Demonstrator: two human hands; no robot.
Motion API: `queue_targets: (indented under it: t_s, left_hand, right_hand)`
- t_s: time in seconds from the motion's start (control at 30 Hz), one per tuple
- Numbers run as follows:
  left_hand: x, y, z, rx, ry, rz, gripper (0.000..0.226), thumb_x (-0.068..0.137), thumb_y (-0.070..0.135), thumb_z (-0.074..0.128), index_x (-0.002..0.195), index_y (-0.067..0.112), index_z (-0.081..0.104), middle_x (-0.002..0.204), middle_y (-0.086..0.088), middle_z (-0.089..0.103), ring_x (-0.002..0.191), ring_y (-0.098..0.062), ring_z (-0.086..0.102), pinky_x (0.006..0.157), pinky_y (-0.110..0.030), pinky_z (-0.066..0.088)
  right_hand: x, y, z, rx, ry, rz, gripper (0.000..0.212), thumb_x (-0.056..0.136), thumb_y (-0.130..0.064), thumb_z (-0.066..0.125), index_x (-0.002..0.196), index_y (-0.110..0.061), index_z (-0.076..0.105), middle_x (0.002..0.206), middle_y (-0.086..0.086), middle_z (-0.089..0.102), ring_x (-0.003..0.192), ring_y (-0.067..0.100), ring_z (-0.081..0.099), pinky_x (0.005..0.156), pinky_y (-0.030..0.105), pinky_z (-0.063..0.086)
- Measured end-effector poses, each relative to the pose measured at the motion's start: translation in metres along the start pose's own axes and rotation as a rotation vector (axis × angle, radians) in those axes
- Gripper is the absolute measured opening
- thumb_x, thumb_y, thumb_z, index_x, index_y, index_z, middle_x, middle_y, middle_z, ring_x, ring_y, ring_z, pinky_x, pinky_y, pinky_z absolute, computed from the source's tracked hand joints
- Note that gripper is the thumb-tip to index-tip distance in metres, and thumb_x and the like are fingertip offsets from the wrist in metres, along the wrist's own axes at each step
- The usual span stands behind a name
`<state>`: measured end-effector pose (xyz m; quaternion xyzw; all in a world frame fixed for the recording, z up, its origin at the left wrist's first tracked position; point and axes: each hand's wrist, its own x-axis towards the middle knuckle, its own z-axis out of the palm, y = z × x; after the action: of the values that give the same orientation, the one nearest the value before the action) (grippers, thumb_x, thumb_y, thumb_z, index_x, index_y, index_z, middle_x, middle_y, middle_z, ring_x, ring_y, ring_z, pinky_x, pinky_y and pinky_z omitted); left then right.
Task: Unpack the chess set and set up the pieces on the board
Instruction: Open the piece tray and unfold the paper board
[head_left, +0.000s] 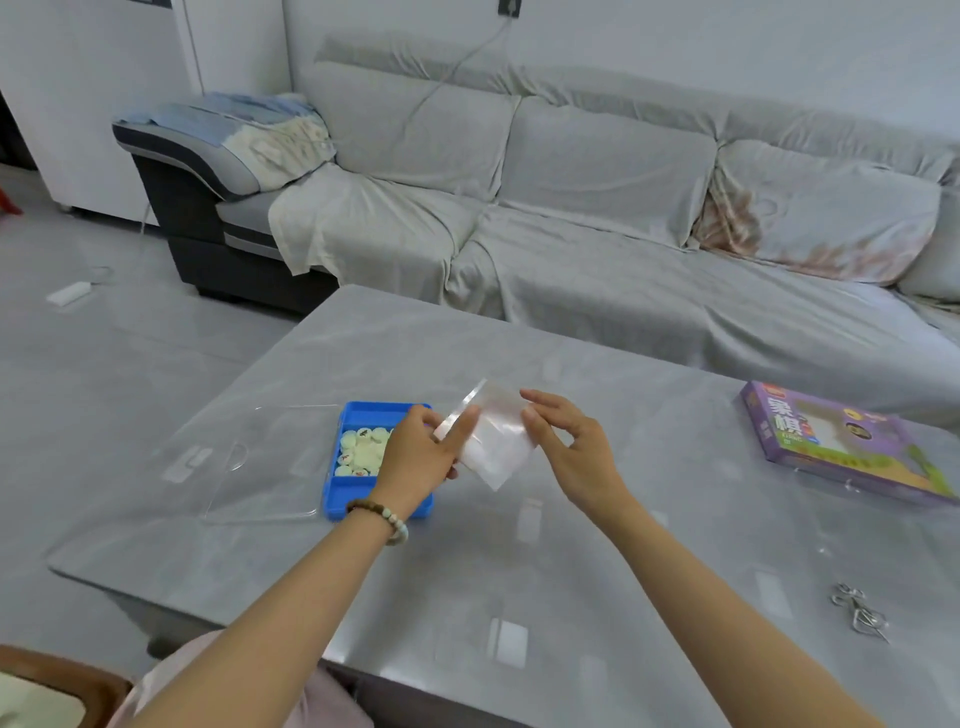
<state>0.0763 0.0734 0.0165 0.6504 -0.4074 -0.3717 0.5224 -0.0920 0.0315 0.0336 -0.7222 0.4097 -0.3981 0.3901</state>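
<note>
The left hand (415, 457) covers the right side of the blue tray (358, 415) and some round white pieces (361, 449). The marks on the pieces are too small to read. What is inside the shiny clear bag (493, 441) is hard to tell. The small metal bits (860, 613) are too tiny to name. The picture's edge cuts off the sofa (675, 260) and a brown thing (67, 673).

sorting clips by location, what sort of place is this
Probably a home living room: a long cloth-covered sofa stands behind a grey table, and a purple Chinese chess box lies on that table.
</note>
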Motion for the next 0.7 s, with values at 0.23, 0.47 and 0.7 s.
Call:
queue_targets:
  t_s: [0.23,0.47,0.7]
  left_hand:
    - [-0.013,0.044,0.025,0.055,-0.196,0.283,0.018,0.091,0.037,0.051,0.096,0.027,0.065,0.095,0.022,0.062,0.097,0.006,0.053,0.085,-0.009,0.038]
    - [-0.024,0.073,0.049,-0.273,-0.118,0.084,0.016,0.087,0.028,0.062,0.079,0.017,0.072,0.075,0.000,0.069,0.070,-0.013,0.063,0.065,-0.024,0.055]
    - [-0.047,0.095,0.081,-0.501,-0.187,0.024,0.026,0.092,0.033,0.053,0.093,0.013,0.070,0.090,-0.008,0.073,0.084,-0.017,0.070,0.075,-0.025,0.056]
  right_hand:
    - [-0.009,-0.019,-0.057,0.054,-0.048,0.066,0.020,0.094,-0.022,0.052,0.094,-0.015,0.071,0.101,-0.002,0.068,0.087,-0.001,0.060,0.080,0.010,0.045]
    - [-0.021,-0.029,-0.079,-0.164,0.268,-0.108,0.030,0.086,-0.029,0.065,0.116,-0.028,0.058,0.116,-0.016,0.054,0.104,-0.004,0.050,0.088,0.008,0.037]
    - [-0.037,-0.047,-0.051,0.245,0.148,0.057,0.030,0.091,-0.026,0.057,0.119,-0.019,0.063,0.110,-0.006,0.069,0.100,0.000,0.063,0.082,0.011,0.047]
